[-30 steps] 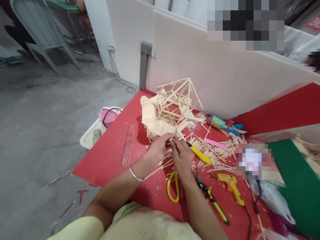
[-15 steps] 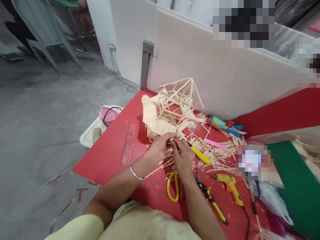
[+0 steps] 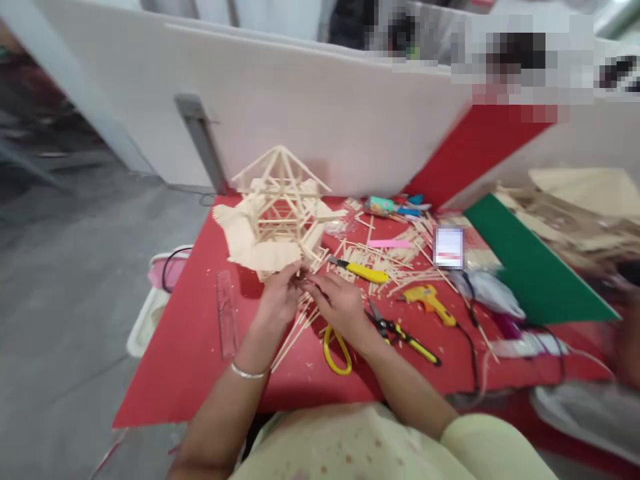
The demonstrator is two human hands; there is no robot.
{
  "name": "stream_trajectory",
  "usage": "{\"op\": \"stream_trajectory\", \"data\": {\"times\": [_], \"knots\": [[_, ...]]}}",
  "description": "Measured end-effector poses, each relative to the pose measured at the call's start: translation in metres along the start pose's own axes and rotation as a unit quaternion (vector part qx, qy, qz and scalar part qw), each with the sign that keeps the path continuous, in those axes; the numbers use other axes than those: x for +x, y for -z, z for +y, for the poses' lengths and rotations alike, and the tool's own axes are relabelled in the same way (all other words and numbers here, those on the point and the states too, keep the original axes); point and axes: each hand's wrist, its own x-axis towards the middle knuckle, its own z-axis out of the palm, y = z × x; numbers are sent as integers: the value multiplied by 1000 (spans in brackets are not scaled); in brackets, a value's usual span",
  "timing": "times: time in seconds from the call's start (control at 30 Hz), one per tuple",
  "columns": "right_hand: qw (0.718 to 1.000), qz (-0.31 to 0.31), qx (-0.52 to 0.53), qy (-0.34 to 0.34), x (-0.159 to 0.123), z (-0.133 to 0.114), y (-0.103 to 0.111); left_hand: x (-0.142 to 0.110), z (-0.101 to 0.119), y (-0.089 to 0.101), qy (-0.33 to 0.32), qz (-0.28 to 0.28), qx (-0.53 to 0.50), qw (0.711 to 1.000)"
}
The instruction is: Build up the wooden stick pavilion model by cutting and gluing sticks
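Note:
A model built of thin wooden sticks (image 3: pixel 280 193), with a peaked open frame over a slatted base, stands on the red table (image 3: pixel 175 373). At its front edge my left hand (image 3: pixel 280 297) and my right hand (image 3: pixel 343 307) meet, fingertips pinched together. Whatever small piece they hold is hidden by the fingers. Loose sticks (image 3: pixel 295 333) lie under and between the hands. Just right of my right hand rests a yellow utility knife (image 3: pixel 367 272). A yellow loop handle (image 3: pixel 337 353) shows below that hand, its other end covered.
Black-and-yellow cutters (image 3: pixel 413 343) and a yellow glue gun (image 3: pixel 433 305) lie to the right. Beyond are a pink strip (image 3: pixel 390 244), a phone (image 3: pixel 449 248) and a green board (image 3: pixel 540 273). A clear ruler (image 3: pixel 227 313) lies left. A white partition (image 3: pixel 325 113) stands behind.
The view has swung right, so the table and model appear further left. My hands stay pinched together at the model's front edge.

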Motion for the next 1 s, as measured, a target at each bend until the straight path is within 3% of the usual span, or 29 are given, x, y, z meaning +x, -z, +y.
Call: {"op": "stream_trajectory", "data": {"times": [0.13, 0.27, 0.47, 0.6, 0.8, 0.9, 1.0], "knots": [[993, 59, -45, -89, -42, 27, 30, 1, -20, 15, 24, -15, 22, 999], [971, 100, -118, -185, -74, 63, 73, -7, -49, 28, 41, -76, 50, 995], [927, 110, -222, -280, -100, 104, 121, -25, -71, 14, 41, -137, 102, 984], [902, 61, -283, -321, -116, 127, 133, -35, -71, 2, 42, -146, 91, 984], [835, -76, -354, -416, -126, 175, 141, -40, -69, -2, 32, -127, 98, 987], [822, -92, -347, -441, -128, 187, 141, -36, -72, 0, 33, -126, 97, 987], [818, -79, -356, -446, -127, 182, 140, -34, -75, 3, 31, -126, 98, 987]]}}
